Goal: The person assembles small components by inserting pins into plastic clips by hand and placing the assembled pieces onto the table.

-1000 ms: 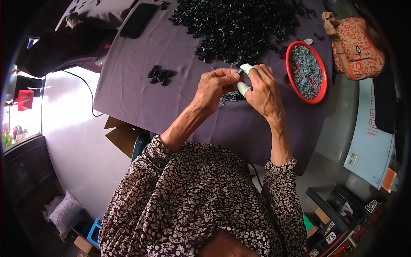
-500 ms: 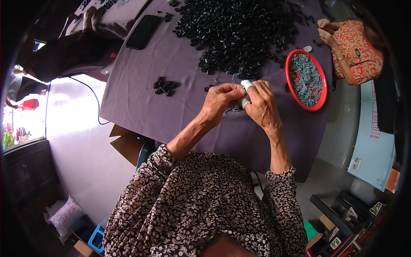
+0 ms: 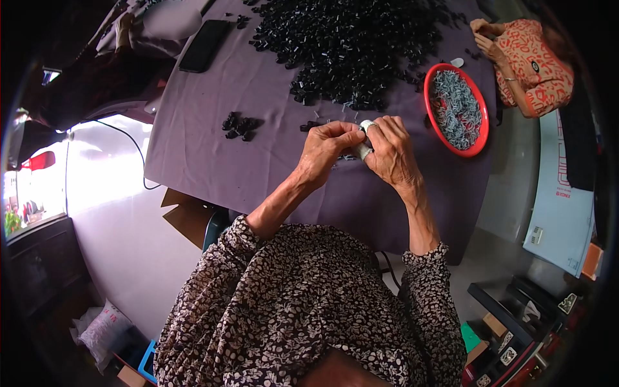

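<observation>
My left hand [image 3: 325,151] and my right hand [image 3: 393,153] meet over the near part of the table, fingertips pinched together. Between them a tiny bit of a small black part [image 3: 362,129] shows; the fingers hide most of it. White wrapping [image 3: 365,151] covers the thumb and forefinger of my right hand. Under and beside the hands lie a few loose grey screws [image 3: 348,157]. Just beyond them spreads a large heap of small black parts [image 3: 348,55]. To the right stands a red oval basin [image 3: 485,122] full of similar grey screws.
A small cluster of black parts [image 3: 240,126] lies left on the purple-grey tablecloth [image 3: 193,148], below a black phone [image 3: 205,46]. Across at the right, a person in an orange patterned top [image 3: 534,68] has both hands by the table edge. Another person in dark clothes sits at far left.
The whole view has shifted slightly. My hands stay pinched together at nearly the same spot, the right fingers closing in a little over the small part.
</observation>
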Available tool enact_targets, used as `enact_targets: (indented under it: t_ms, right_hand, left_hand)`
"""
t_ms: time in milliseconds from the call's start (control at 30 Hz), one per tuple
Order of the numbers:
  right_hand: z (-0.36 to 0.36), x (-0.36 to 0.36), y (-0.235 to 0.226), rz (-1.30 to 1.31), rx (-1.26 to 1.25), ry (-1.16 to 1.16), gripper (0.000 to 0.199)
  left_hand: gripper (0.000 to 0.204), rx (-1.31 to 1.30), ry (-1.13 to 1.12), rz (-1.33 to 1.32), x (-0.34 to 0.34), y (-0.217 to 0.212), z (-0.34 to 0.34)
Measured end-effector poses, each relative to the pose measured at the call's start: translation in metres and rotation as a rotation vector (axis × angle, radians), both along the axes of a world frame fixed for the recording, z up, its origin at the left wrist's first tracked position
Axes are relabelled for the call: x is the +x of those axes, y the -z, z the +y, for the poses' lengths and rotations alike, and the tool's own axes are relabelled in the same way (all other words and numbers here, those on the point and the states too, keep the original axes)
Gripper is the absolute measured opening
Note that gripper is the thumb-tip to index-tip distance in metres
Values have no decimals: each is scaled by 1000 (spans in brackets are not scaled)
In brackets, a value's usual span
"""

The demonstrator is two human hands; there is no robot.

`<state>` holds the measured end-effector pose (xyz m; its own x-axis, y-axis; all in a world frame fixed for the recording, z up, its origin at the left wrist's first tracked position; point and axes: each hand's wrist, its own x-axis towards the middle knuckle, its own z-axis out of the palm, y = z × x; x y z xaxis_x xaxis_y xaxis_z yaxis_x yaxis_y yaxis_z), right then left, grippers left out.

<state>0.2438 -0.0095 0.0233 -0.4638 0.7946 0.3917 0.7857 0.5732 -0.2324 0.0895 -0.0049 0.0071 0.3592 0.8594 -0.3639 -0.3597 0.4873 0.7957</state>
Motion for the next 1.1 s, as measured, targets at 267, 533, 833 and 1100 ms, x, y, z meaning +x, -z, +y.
enact_targets:
  t_ms: [267, 533, 833, 1100]
  right_hand:
    - [-6, 1, 8, -4, 23, 11, 18]
    - [-13, 8, 10, 16, 8, -26, 14]
    - [-22, 10, 15, -8, 16, 32, 15]
    - [-22, 12, 17, 15, 15, 26, 20]
  left_hand:
    - [13, 6, 27, 42, 1, 5, -5]
    - [11, -1, 78, 42, 8, 10, -10]
    - [12, -45, 68, 61, 13, 9, -18]
    - [14, 8, 120, 114, 12, 11, -17]
